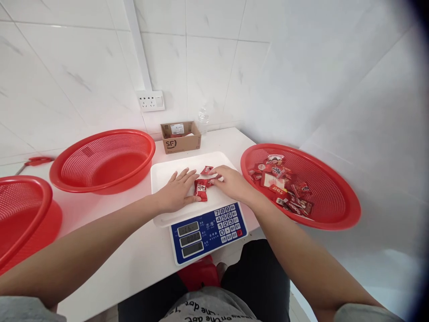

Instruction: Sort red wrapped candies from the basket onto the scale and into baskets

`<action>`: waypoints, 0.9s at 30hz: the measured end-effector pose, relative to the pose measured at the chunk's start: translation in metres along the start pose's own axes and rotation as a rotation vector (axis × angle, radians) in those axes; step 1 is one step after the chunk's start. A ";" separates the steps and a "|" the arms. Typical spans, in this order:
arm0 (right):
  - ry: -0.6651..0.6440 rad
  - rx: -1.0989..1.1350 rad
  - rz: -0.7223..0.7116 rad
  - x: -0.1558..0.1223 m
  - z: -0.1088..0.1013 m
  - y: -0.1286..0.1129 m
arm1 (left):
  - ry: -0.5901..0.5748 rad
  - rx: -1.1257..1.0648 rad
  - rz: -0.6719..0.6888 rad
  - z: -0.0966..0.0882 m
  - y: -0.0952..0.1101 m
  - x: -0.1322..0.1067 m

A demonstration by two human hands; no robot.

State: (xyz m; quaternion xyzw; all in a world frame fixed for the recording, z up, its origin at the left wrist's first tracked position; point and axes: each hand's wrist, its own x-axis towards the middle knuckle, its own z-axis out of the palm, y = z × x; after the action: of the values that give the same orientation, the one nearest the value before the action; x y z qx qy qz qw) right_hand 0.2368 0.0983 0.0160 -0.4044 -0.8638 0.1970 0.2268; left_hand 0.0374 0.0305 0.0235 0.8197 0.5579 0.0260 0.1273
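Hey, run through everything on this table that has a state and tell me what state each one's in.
Blue-panelled electronic scale with white tray: switched on, displays showing digits.
Red wrapped candy packets: lying on the tray, touched by both hands.
Left hand: flat, fingers spread.
Right hand: palm down on the tray.
Red plastic mesh basket at right: holding loose packets.
Brown cardboard box: flaps open.
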 end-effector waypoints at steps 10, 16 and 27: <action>-0.017 0.001 -0.044 0.025 0.011 -0.005 | 0.022 -0.031 0.006 -0.002 -0.003 0.003; -0.036 -0.021 -0.001 0.011 -0.002 -0.002 | 0.040 -0.002 0.028 -0.004 -0.003 0.011; -0.018 -0.146 0.271 -0.036 -0.077 0.023 | 0.058 0.093 0.115 0.001 -0.005 0.026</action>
State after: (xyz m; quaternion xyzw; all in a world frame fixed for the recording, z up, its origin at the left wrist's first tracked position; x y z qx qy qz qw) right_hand 0.3139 0.0960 0.0585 -0.5312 -0.8152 0.1661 0.1605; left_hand 0.0427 0.0555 0.0190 0.8542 0.5141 0.0310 0.0714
